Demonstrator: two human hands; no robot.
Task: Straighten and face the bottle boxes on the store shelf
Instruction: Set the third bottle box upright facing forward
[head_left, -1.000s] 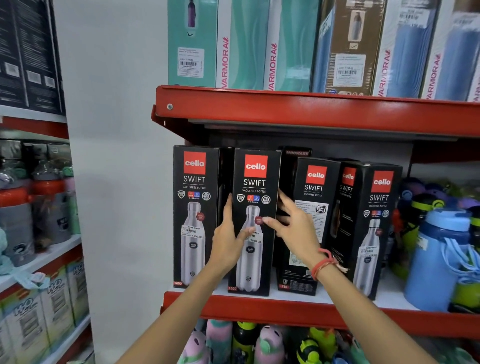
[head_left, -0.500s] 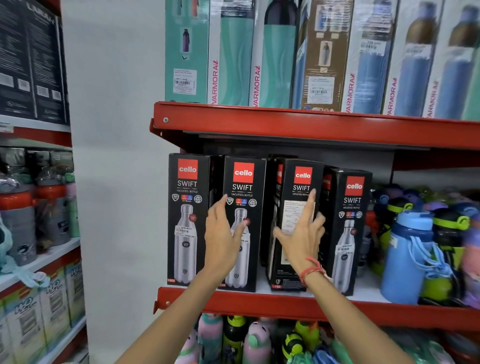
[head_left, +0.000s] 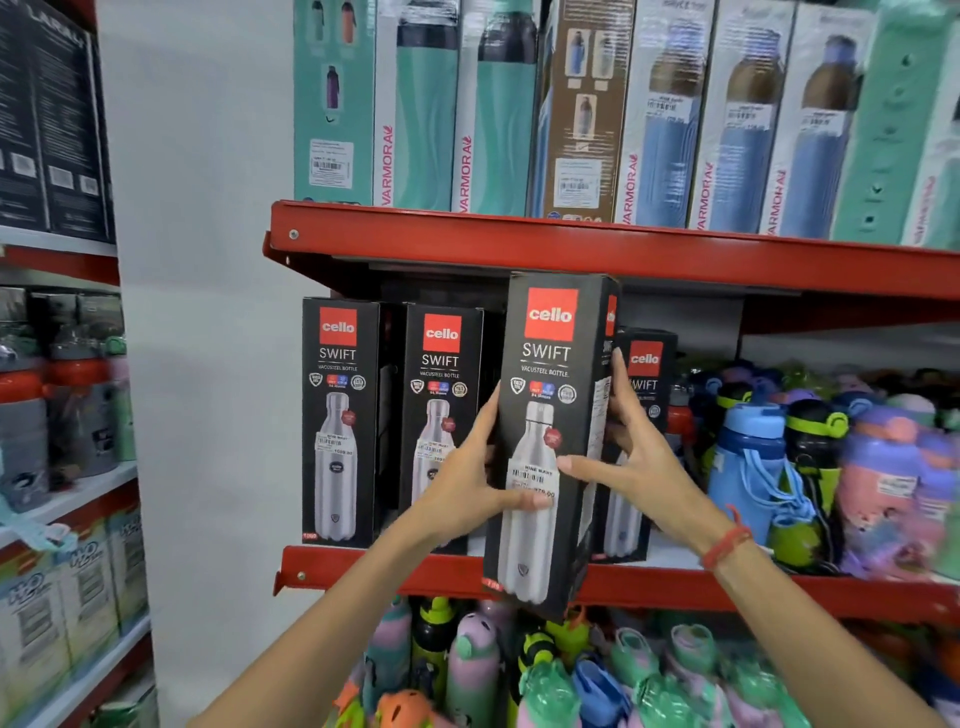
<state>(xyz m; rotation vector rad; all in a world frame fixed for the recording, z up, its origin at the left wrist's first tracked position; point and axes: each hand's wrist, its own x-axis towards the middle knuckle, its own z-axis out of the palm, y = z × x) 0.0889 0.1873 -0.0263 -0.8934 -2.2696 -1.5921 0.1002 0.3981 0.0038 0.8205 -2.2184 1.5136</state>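
A tall black Cello Swift box (head_left: 550, 364) is held out in front of the red shelf edge (head_left: 675, 587), its front facing me. My left hand (head_left: 467, 483) grips its left side with the thumb across the front. My right hand (head_left: 631, 457) holds its right side, fingers up along the edge. Two matching boxes stand upright on the shelf at the left (head_left: 340, 421) and beside it (head_left: 441, 415). Another box (head_left: 647, 374) stands behind my right hand, mostly hidden.
Colourful plastic bottles (head_left: 748, 462) crowd the shelf to the right. Tall Varmora boxes (head_left: 670, 119) line the upper shelf (head_left: 519, 239). More bottles (head_left: 467, 670) fill the shelf below. A second rack (head_left: 67, 499) with jars stands at the left, past a white wall.
The third box has come off the shelf toward me and turned front-on. My left hand left the second box and now grips the lifted one, as does my right hand.
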